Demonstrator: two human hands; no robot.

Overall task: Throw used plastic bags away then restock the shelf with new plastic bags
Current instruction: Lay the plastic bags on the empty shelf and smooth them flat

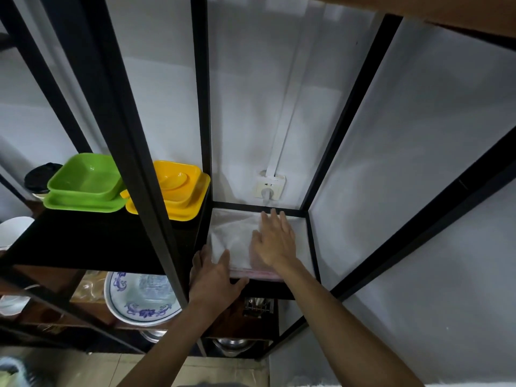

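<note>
1. My right hand [275,241] is lying flat with fingers spread, palm down, on the stack of plastic bags [237,236]; this grip is closing on nothing, only pressing the top sheet.
2. My left hand [213,272] is sitting at the stack's near left corner, thumb on top of the bags and fingers reaching along the left side against the frame; I cannot tell whether it is pinching the edge or just steadying it.
3. The bags are lying flat on the small shelf [305,233] in the right bay of the black rack [201,107], their near edge overhanging the shelf's front rail slightly.
4. The stack is running from me toward the wall, so it is lying ahead of the left grip and directly under the right one; the right hand is reaching deeper, nearly to the back rail.
5. I am judging that the next push needs to go straight back, toward the wall socket [269,187].
6. The yellow dishes [178,191] and green dishes [83,185] are sitting on the neighbouring shelf, apart from the bags.
</note>
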